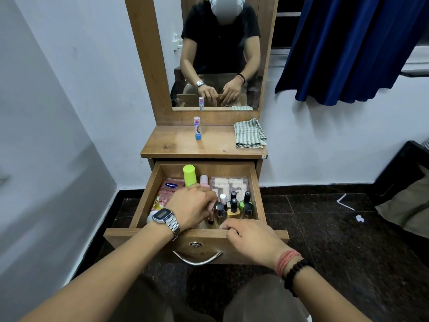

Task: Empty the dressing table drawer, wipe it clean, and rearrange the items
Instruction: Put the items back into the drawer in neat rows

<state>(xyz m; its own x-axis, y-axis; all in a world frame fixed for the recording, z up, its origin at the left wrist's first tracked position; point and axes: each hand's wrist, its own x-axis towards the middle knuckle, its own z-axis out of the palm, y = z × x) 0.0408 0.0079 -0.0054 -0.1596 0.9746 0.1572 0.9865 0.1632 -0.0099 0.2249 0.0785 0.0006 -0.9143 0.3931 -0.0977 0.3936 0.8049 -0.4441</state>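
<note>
Standing open, wooden drawer [259, 182] packed with upright nail-polish bottles [234, 206].

Pale walls [69, 77], dark tiled floor [325, 240], blue curtain [348, 47].

Standing pulled fully out at centre frame: wooden drawer [260, 194], curved metal handle on its front. Lying flat along its left side: pink Vaseline sachet [167, 190]. Standing upright at its back: lime-green tube [189, 175], pink-capped bottle [204, 181] just beside. Filling its right rear: clear box [229, 183]. Clustering upright at its front right: nail polish bottles [234, 206]. Standing above on the bench: blue stick [197, 127]; lying at right: folded striped cloth [249, 134].
</note>
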